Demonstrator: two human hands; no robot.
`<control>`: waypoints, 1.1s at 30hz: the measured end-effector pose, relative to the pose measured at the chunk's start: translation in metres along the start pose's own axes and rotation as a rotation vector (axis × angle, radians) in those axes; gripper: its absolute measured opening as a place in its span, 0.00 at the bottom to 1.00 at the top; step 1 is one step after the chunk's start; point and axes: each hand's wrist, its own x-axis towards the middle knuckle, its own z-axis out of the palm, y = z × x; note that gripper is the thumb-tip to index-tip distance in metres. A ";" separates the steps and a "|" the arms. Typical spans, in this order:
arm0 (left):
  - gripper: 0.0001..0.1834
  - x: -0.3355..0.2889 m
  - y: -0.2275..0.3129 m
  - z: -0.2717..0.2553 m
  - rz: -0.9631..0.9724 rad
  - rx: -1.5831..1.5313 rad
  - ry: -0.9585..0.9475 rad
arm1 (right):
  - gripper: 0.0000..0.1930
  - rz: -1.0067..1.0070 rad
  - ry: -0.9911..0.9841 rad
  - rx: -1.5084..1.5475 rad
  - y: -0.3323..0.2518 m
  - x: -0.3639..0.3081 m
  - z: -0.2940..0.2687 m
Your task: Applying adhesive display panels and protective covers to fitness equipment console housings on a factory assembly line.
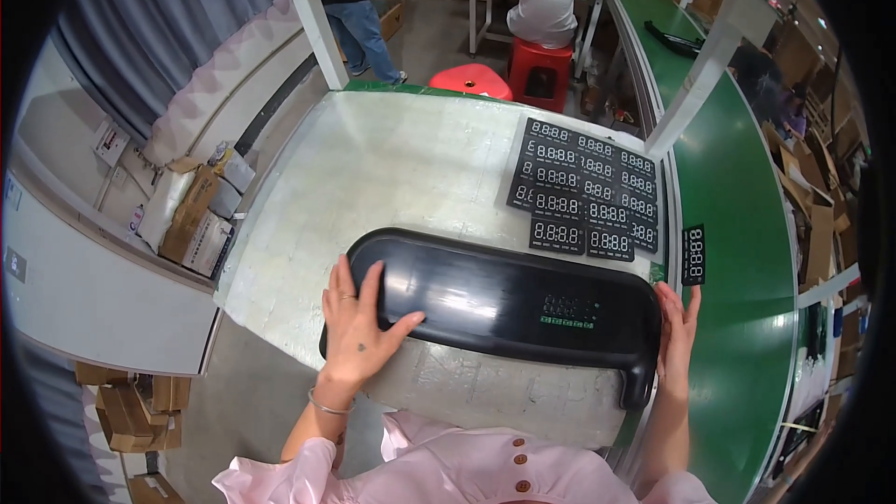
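Note:
A long, black, glossy plastic cover [457,285] with a rounded left end lies on the pale table in front of me; its right end bends down toward me. Small digit-shaped cutouts and a green strip show on its right part. My left hand [364,331] rests on the cover's left end, fingers spread. My right hand [677,327] is against its right end with fingers stretched out. Just beyond those right fingertips is a small black display overlay [693,255]; I cannot tell whether they touch it. Several similar overlays [588,189] lie in overlapping rows at the far right.
The pale table [355,163] has white posts [714,51] at its far corners. Along the right runs a green conveyor [737,187]. Red stools [469,81] stand beyond the far edge, one with a person seated; another person stands at left. Cardboard boxes [191,215] are piled at left.

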 end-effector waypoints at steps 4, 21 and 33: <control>0.42 0.024 0.071 0.030 0.326 -0.093 -0.175 | 0.38 -0.016 0.156 -0.139 -0.001 -0.001 0.006; 0.22 0.036 0.114 0.036 0.838 -0.657 -0.461 | 0.12 -0.333 0.077 -0.351 -0.040 -0.026 0.034; 0.52 0.045 0.096 0.047 0.612 -0.268 -0.248 | 0.22 0.031 -0.303 -0.312 -0.013 -0.019 0.075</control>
